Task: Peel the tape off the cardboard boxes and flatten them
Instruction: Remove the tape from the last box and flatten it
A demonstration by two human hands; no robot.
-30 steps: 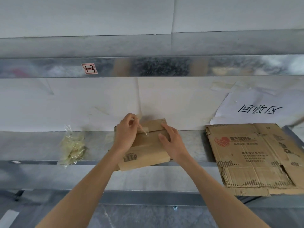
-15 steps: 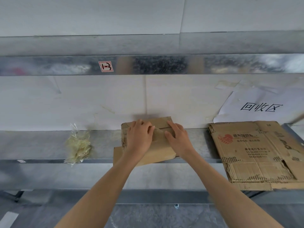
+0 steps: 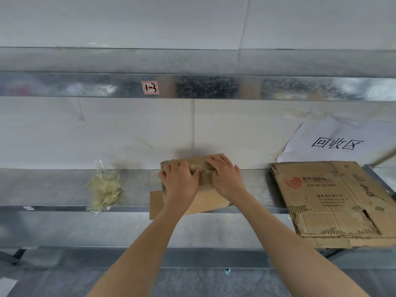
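Box (image 3: 205,199) lying on shelf (image 3: 53,189) beneath outspread fingers (image 3: 216,162), left hand (image 3: 179,182) and right hand (image 3: 226,179) pressing down, grasping nothing.

one head view, facing forward, close to the metal shelf (image 3: 53,189).

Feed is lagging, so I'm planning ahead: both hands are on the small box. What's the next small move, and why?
Probably press down to flatten the small box: the left hand and right hand lie palm-down on its top, and it looks thicker than the flattened cardboard lying to the right.
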